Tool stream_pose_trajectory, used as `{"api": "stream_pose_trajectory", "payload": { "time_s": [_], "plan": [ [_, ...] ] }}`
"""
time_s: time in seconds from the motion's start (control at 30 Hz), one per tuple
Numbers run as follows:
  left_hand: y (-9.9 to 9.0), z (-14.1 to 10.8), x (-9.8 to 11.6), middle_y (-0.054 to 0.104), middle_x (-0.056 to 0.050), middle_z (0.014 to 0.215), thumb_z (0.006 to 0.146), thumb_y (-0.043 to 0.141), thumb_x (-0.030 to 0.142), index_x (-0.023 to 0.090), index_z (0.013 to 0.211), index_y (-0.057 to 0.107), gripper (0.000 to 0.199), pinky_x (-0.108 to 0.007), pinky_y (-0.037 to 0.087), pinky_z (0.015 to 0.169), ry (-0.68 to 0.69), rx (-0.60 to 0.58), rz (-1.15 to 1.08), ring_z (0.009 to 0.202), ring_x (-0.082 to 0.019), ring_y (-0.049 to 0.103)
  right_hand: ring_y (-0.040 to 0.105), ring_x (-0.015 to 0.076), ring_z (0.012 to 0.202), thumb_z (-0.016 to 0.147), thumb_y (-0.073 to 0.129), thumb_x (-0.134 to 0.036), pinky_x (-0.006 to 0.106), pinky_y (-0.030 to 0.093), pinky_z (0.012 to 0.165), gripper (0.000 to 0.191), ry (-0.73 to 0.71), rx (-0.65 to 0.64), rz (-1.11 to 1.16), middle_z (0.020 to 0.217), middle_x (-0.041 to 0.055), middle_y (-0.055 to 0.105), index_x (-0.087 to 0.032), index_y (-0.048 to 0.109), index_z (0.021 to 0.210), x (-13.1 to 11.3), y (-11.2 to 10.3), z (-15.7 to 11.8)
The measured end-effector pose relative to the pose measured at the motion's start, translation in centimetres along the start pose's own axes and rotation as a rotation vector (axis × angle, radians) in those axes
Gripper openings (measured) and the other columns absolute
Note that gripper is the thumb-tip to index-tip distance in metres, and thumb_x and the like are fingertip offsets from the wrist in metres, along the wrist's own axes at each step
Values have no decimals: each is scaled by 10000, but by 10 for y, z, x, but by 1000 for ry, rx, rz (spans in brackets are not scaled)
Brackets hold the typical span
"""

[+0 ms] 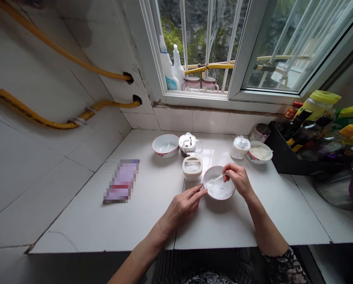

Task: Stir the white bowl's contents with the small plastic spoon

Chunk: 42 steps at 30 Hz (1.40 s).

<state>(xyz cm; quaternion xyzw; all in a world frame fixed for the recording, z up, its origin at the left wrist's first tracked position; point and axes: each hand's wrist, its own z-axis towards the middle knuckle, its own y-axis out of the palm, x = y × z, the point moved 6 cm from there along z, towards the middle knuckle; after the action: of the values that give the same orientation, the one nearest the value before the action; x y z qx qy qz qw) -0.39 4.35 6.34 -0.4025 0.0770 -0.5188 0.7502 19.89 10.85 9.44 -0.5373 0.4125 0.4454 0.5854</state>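
Note:
My right hand pinches the handle of a small white spoon, whose tip dips into a white bowl with a thin red rim. White, granular-looking stuff covers the bowl's bottom. On the bowl's left side, the fingertips of my left hand touch the rim, the fingers stretched out. Just behind that hand stands a white seasoning jar with its lid up and white contents showing. A second jar with a clear lid sits behind it, holding something dark.
Another bowl with a spoon stands at the back left, a pixelated purple packet nearer. Right of centre are a closed jar and a flowered bowl of whitish food. A black bin of bottles and a glass pot line the right.

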Motion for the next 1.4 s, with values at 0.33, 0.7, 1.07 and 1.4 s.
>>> {"api": "stream_pose_trajectory", "payload": {
  "time_s": [0.33,0.7,1.07,1.4],
  "plan": [
    [2,-2,-1,667,-152,1276,936,440,11,156,1348,552,451,-341,627,901,-6,-1,-2,1151,-215,679,492,138,470,617,519,-261,289,436,541,127,83,55,190,449,-3,584,-189,623,603,9,-11,7],
    [2,-2,-1,673,-143,1265,944,435,28,168,1370,549,463,-335,626,901,-11,12,-1,1145,-216,682,639,188,677,857,518,-318,353,511,731,138,-201,177,72,695,29,694,-215,610,857,-24,11,6],
    [2,-2,-1,670,-142,1273,944,445,26,169,1380,545,470,-334,626,903,-17,5,-2,1135,-215,687,659,204,765,930,473,-194,450,414,989,165,-618,207,-352,801,29,743,-238,630,902,-50,18,-17],
    [0,-1,-1,666,-137,1285,938,437,24,178,1383,539,482,-337,627,905,-16,-10,-5,1150,-215,680,588,217,743,708,457,-173,375,422,871,183,-270,107,-420,504,-12,581,-250,559,578,-12,-9,-2]
  ]
}}
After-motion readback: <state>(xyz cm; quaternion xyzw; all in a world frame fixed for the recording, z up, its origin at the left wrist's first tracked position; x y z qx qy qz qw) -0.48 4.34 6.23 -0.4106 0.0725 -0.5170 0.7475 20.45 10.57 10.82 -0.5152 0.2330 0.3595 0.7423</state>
